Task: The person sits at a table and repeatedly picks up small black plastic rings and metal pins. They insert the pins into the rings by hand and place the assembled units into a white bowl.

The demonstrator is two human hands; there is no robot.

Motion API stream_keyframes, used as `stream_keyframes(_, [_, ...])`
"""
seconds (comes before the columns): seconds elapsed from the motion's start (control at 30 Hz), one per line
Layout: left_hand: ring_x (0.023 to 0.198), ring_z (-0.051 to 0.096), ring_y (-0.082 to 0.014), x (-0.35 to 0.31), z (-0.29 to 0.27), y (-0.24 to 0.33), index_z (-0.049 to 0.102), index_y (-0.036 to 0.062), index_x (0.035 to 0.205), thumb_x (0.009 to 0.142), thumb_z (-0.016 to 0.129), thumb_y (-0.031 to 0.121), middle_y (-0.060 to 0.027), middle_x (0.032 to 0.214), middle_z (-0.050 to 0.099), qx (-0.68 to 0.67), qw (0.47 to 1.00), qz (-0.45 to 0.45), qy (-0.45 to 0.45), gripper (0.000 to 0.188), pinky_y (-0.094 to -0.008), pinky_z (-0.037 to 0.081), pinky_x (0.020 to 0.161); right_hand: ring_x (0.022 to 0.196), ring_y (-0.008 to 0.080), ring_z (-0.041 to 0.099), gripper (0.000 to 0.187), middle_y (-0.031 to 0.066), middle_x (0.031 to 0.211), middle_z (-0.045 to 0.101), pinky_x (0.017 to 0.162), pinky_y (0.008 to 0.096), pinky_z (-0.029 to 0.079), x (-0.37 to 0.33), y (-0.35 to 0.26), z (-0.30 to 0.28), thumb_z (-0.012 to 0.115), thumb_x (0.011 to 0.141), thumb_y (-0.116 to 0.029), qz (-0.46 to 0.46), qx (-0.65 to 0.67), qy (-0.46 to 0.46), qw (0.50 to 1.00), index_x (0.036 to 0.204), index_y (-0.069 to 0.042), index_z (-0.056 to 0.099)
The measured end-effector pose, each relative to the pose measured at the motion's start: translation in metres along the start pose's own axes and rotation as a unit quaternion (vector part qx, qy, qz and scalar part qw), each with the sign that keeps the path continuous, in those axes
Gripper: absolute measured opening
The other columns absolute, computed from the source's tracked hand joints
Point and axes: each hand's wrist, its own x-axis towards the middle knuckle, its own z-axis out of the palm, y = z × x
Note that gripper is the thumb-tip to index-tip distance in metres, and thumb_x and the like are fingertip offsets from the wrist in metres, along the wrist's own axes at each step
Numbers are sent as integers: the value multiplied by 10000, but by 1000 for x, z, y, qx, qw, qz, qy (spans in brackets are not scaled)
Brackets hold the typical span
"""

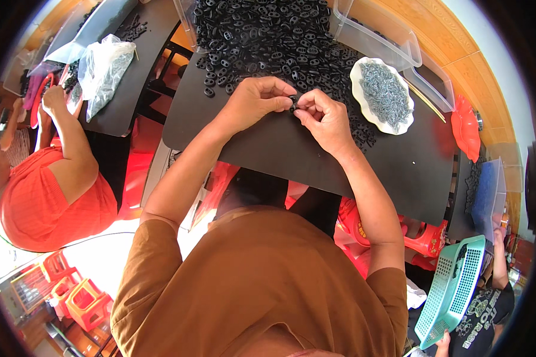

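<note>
Over the near part of the dark table [268, 152], my two hands meet at a small black plastic piece [293, 102]. My left hand [257, 101] pinches it between thumb and forefinger. From the other side, the thumb and fingers of my right hand [326, 119] are closed on the same piece. Its exact shape is partly covered by my fingertips. Just beyond my hands spreads a large heap of black oval plastic pieces with two holes [262, 41]. To the right of the heap stands a white scalloped dish [357, 89] full of small grey metal screws or pins [386, 94].
Clear plastic bins [378, 41] stand behind the heap, with thin sticks [426, 95] beside the dish. A red dish [464, 128] is at the far right. A person in red [53, 196] sits left; another person at lower right holds a green basket [449, 291].
</note>
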Motion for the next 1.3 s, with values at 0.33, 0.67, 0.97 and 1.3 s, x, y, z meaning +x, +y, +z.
stream_keyframes(0.33, [769, 628, -41, -3, 5, 8, 703, 9, 1055, 890, 706, 65, 2, 854, 691, 57, 998, 9, 4, 174, -197, 516, 695, 706, 95, 672, 238, 55, 826, 681, 625, 242, 525, 0, 3, 3, 731, 794, 52, -10, 8, 14, 1000, 957, -34, 581])
stream_keyframes(0.67, [784, 660, -78, -5, 8, 6, 706, -5, 1018, 869, 714, 47, -27, 861, 712, 162, 985, 56, 27, 158, -233, 545, 725, 650, 104, 647, 244, 58, 816, 681, 608, 255, 512, 0, 3, 5, 731, 783, 45, -25, -24, 25, 999, 958, -44, 586])
stream_keyframes(0.97, [716, 648, -85, -10, 13, 10, 710, 1, 970, 842, 719, 46, -50, 797, 705, 228, 968, 97, 27, 136, -255, 537, 676, 616, 142, 617, 245, 59, 798, 665, 579, 291, 495, 0, 3, 6, 740, 752, 26, -30, -88, 31, 995, 927, -64, 594])
stream_keyframes(1.3, [653, 622, -99, -11, 13, 6, 714, 1, 938, 823, 739, 51, -56, 756, 684, 259, 957, 127, 39, 128, -261, 518, 624, 621, 96, 568, 237, 36, 776, 638, 575, 258, 470, -2, 6, 3, 748, 745, 69, -74, -82, 34, 993, 932, -40, 652])
